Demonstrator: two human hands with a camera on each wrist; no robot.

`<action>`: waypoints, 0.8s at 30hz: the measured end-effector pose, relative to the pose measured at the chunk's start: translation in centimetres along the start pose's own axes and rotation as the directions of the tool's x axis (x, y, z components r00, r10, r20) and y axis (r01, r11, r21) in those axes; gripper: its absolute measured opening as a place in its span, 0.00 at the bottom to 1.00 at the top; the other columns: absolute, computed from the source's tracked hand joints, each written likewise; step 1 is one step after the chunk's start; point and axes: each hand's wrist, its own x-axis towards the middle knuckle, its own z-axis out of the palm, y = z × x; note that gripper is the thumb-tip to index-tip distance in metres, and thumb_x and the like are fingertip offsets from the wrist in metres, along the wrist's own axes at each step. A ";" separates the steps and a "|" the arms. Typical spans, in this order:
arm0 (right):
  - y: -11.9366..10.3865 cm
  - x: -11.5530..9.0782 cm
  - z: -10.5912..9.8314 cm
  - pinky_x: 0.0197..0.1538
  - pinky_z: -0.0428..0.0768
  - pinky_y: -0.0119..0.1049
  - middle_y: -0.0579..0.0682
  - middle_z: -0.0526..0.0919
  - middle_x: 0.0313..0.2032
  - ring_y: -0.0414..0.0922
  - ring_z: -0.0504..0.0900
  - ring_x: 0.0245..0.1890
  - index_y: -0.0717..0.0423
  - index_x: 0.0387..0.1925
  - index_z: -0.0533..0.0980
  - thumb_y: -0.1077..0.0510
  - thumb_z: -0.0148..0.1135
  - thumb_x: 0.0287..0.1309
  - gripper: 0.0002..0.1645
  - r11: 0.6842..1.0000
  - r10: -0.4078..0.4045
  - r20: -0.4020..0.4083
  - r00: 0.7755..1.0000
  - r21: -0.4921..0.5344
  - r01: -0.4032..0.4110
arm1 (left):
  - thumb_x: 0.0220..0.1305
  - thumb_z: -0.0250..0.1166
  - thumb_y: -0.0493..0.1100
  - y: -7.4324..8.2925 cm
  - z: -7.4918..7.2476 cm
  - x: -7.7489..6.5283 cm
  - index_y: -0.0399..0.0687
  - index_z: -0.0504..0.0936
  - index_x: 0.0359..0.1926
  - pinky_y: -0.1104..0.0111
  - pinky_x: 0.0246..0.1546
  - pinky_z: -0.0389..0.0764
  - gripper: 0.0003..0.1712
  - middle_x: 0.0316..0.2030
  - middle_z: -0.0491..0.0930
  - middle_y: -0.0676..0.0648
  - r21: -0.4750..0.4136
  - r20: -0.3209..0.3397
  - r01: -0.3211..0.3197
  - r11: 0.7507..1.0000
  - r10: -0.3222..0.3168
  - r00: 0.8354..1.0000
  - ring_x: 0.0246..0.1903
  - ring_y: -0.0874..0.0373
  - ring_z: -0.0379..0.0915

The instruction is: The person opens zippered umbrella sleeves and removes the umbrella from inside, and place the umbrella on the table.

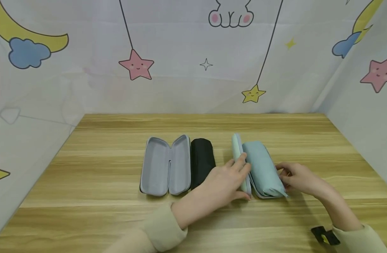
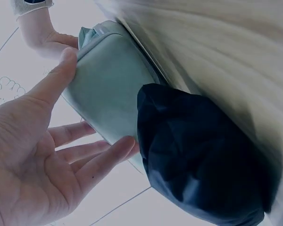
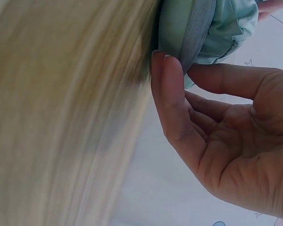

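A light green zippered case [image 1: 241, 167] stands partly open, its lid raised on the left. In its right half lies a light green folded fabric bundle [image 1: 263, 168]. My left hand [image 1: 226, 179] holds the lid, thumb at the near end and fingers along the far edge; the left wrist view shows the lid's outer face [image 2: 108, 84] between them. At the case's right side, my right hand [image 1: 299, 178] pinches the rim by its grey zipper [image 3: 198, 33] between thumb and fingers. A black fabric bundle [image 1: 201, 161] lies left of the case, partly behind my left hand.
An open case with a grey lining [image 1: 155, 168] lies left of the black bundle. A small black strap-like piece [image 1: 324, 235] is by the right sleeve. The wooden table [image 1: 101, 218] meets a printed cloth backdrop [image 1: 187, 95] behind and at both sides.
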 end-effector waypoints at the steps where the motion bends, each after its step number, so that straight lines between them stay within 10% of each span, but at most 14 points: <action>1: 0.0 0.0 0.0 0.31 0.83 0.33 0.54 0.78 0.32 0.42 0.80 0.29 0.79 0.60 0.64 0.67 0.48 0.64 0.25 1.000 0.001 -0.001 1.000 0.000 -0.001 | 0.47 0.66 0.71 -0.1 0.0 -0.1 0.49 0.73 0.59 0.76 0.29 0.81 0.44 0.66 0.68 0.43 0.002 0.007 -0.003 1.000 0.003 1.000 0.49 0.56 0.79; 12: -1.6 -0.3 -0.1 0.34 0.79 0.36 0.57 0.83 0.40 0.44 0.82 0.35 0.72 0.60 0.68 0.51 0.52 0.69 0.29 0.993 0.002 -0.153 0.988 -0.116 -0.020 | 0.43 0.73 0.65 -0.3 -0.2 -0.9 0.48 0.74 0.56 0.74 0.28 0.82 0.42 0.64 0.70 0.45 0.039 0.024 0.006 0.999 -0.007 1.000 0.49 0.56 0.79; 24: -4.7 0.6 1.3 0.25 0.72 0.36 0.51 0.80 0.26 0.42 0.75 0.23 0.75 0.54 0.72 0.41 0.62 0.59 0.40 0.944 -0.055 -0.293 0.954 -0.327 -0.046 | 0.54 0.72 0.43 -1.0 -0.7 -1.1 0.49 0.80 0.49 0.74 0.28 0.81 0.20 0.58 0.77 0.46 0.164 0.027 -0.029 0.986 0.025 0.999 0.43 0.60 0.80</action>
